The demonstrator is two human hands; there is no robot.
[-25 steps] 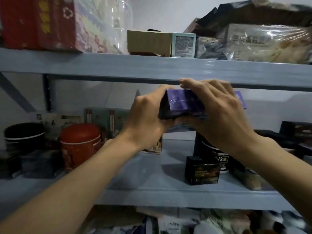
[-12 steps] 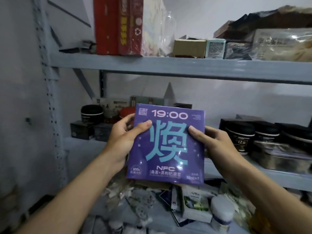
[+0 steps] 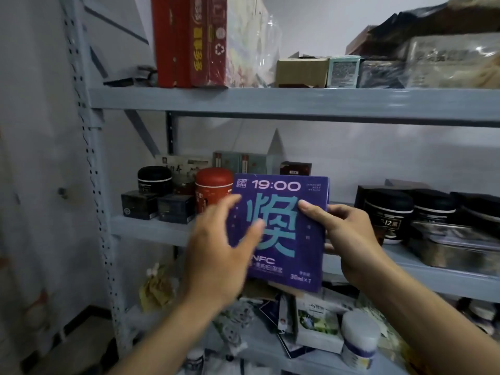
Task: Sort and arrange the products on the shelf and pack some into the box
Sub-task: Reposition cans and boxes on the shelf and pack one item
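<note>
A flat purple box (image 3: 297, 212) with "19:00" and a large teal character on its face stands upright in front of the middle shelf (image 3: 151, 228). My right hand (image 3: 349, 236) grips its right edge, thumb on the front and fingers behind. My left hand (image 3: 219, 255) hovers blurred in front of the box's lower left part with fingers spread, holding nothing; whether it touches the box is unclear.
Black jars (image 3: 388, 212) and a metal tin (image 3: 454, 247) stand on the middle shelf at right; a red canister (image 3: 213, 188), black jar (image 3: 154, 180) and small dark boxes (image 3: 157, 205) at left. Red cartons (image 3: 189, 41) and cardboard boxes (image 3: 301, 73) fill the top shelf. Loose packets and a white bottle (image 3: 358, 339) clutter the bottom shelf.
The purple box was turned face-on and lowered from in front of the upper shelf. My left hand has since let go of its left edge and now moves in front of it.
</note>
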